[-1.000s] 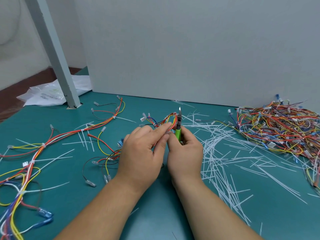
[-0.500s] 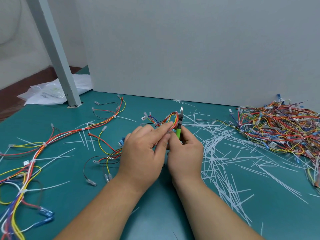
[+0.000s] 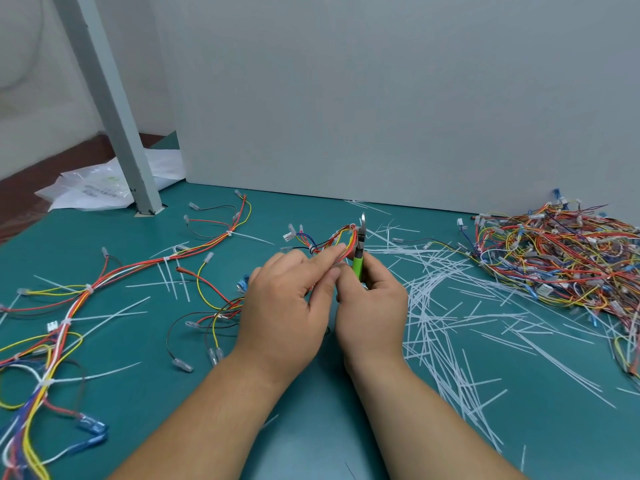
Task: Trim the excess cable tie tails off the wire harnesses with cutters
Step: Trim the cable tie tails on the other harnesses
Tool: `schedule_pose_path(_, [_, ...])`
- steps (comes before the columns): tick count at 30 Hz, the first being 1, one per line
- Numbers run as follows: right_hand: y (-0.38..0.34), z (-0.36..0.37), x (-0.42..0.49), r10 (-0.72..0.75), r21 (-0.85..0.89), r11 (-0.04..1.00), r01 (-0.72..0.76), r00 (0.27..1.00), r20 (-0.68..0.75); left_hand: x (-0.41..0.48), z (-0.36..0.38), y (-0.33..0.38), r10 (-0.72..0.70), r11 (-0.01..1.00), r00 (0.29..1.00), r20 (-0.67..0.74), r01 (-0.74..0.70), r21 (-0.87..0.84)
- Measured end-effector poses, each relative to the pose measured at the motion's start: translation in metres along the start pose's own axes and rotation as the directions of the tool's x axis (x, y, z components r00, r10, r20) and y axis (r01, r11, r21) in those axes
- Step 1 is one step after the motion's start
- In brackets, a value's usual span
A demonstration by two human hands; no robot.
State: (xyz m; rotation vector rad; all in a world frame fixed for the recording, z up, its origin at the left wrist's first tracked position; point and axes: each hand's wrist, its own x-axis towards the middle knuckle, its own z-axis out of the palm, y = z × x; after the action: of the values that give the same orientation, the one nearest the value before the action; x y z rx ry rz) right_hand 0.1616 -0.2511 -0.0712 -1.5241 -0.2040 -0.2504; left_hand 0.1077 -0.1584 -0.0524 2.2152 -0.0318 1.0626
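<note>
My left hand (image 3: 287,306) pinches a small harness (image 3: 332,239) of red, yellow and orange wires between thumb and forefinger, just above the green mat. My right hand (image 3: 372,306) grips green-handled cutters (image 3: 360,251) upright, their metal jaws pointing up right beside the harness loop where a white cable tie sits. The two hands touch at the fingertips. Whether the jaws are closed on a tie tail is too small to tell.
A large heap of harnesses (image 3: 561,258) lies at the right. Cut white tie tails (image 3: 440,306) litter the mat right of my hands. Long harnesses with uncut tails (image 3: 86,292) spread on the left. A grey post (image 3: 114,109) and plastic bags (image 3: 93,188) stand back left.
The hands, harness and cutters have stayed almost in place, with only a slight shift of the cutters' tip to the right.
</note>
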Motion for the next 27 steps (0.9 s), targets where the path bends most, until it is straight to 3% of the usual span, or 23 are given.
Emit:
schedule_pose_path(10, [-0.0008, 0.0026, -0.0017, 0.018, 0.01, 1.0, -0.017, 0.998, -0.058, 0.0005, 0.0027, -0.0071, -0.07, 0.994, 0.996, -0.054, 0.065, -0.086])
schedule_pose_path(15, [-0.0028, 0.0016, -0.0038, -0.03, -0.015, 0.999, 0.03, 0.999, -0.011, 0.0005, 0.0035, -0.0087, -0.09, 0.99, 0.992, -0.093, 0.079, -0.117])
schedule_pose_path(27, [-0.0022, 0.0007, -0.0033, -0.077, -0.061, 0.995, 0.078, 0.997, 0.024, 0.0013, 0.0023, -0.0093, -0.035, 0.998, 0.996, -0.084, 0.031, -0.053])
